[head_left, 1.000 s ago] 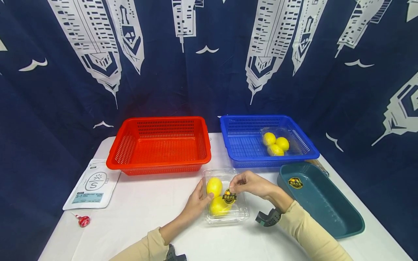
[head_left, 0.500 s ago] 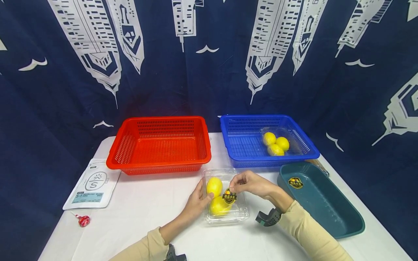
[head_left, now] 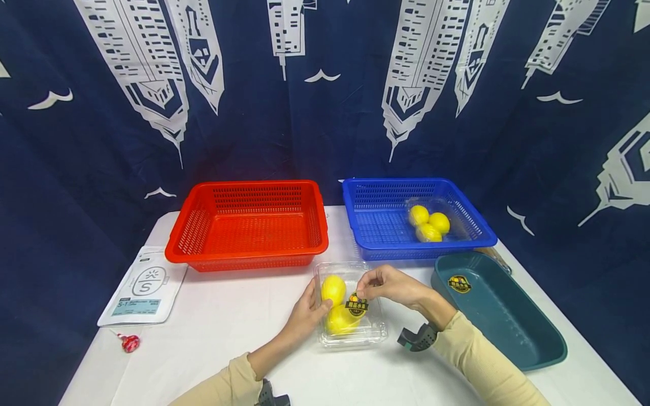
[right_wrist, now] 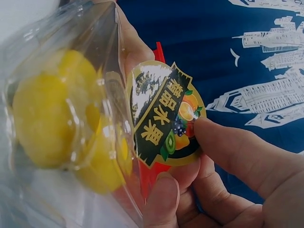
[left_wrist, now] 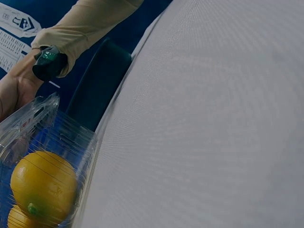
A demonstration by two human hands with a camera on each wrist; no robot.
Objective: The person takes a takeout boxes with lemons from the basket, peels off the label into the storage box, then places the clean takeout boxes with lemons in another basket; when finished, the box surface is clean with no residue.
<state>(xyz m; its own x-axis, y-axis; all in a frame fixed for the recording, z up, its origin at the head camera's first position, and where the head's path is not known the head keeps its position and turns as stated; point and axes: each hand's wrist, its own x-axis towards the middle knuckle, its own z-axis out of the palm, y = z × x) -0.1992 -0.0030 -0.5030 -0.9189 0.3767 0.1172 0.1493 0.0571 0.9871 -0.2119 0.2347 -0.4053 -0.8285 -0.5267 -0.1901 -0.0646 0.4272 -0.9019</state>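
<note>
A clear plastic clamshell box [head_left: 377,332] with yellow lemons [head_left: 333,290] inside sits on the table, lid down. My left hand [head_left: 306,310] grips its left side, thumb over the lid. Between thumb and fingers, my right hand [head_left: 388,286] pinches a round black-and-gold fruit sticker [head_left: 356,305] over the lid. In the right wrist view the sticker [right_wrist: 164,114] stands tilted beside the box; whether its far edge touches the plastic, I cannot tell. The left wrist view shows a lemon [left_wrist: 43,185] through the box wall, with the left fingers out of that view.
A red basket [head_left: 249,260] stands behind on the left. The blue basket [head_left: 424,246] beside it holds another box of lemons [head_left: 429,224]. A teal tray [head_left: 513,316] with another sticker [head_left: 459,284] lies right. At left are a white pouch [head_left: 144,287] and a red lollipop [head_left: 130,343].
</note>
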